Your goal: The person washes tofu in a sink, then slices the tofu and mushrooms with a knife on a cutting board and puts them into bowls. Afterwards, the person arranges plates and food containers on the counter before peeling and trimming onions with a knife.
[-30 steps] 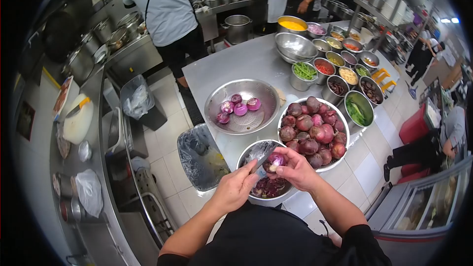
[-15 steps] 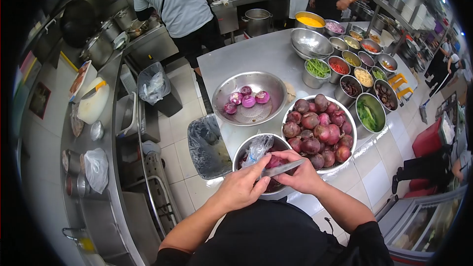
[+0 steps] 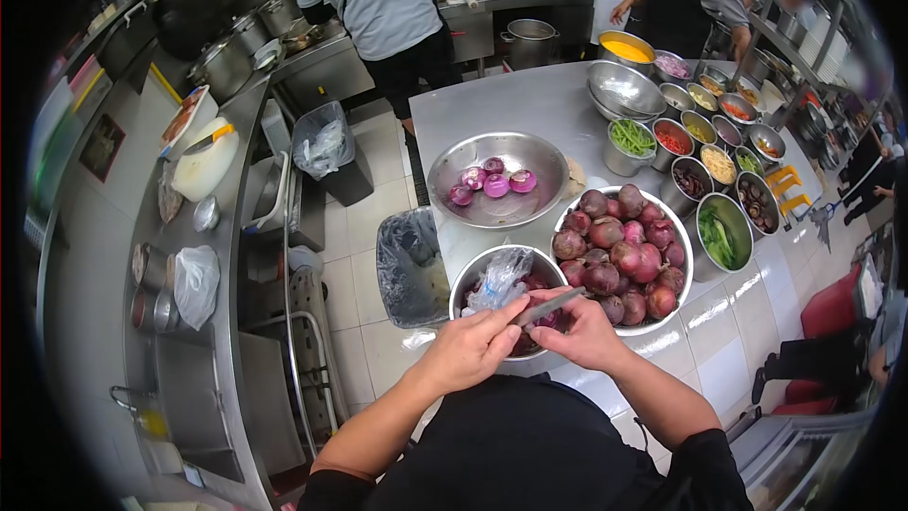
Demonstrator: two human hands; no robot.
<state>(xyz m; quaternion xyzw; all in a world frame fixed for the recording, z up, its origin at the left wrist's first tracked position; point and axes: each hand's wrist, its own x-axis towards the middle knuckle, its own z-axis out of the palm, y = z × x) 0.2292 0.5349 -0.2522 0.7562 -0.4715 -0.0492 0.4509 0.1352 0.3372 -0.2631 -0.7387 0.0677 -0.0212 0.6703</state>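
My left hand (image 3: 470, 345) is closed round the handle of a knife (image 3: 549, 306), its blade pointing up to the right. Beside it, my right hand (image 3: 588, 333) grips a red onion, mostly hidden by the fingers and blade. Both hands are over a steel bowl (image 3: 457, 295) containing dark onion skins and a clear plastic bag (image 3: 501, 277). A wide steel bowl (image 3: 445, 156) behind it holds several peeled purple onions (image 3: 497, 185). To the right, a large bowl (image 3: 688, 270) is heaped with unpeeled red onions (image 3: 646, 262).
Steel containers of cut vegetables, including green beans (image 3: 631, 137) and leafy greens (image 3: 721, 238), line the right of the steel table (image 3: 473, 106). A lined bin (image 3: 407, 260) stands at its left edge. Two people work beyond the table; others are at the far right.
The view has shifted, so the table sits lower and further right. The knife has turned across the onion in my right hand, which has become mostly hidden. A background person now faces the table.
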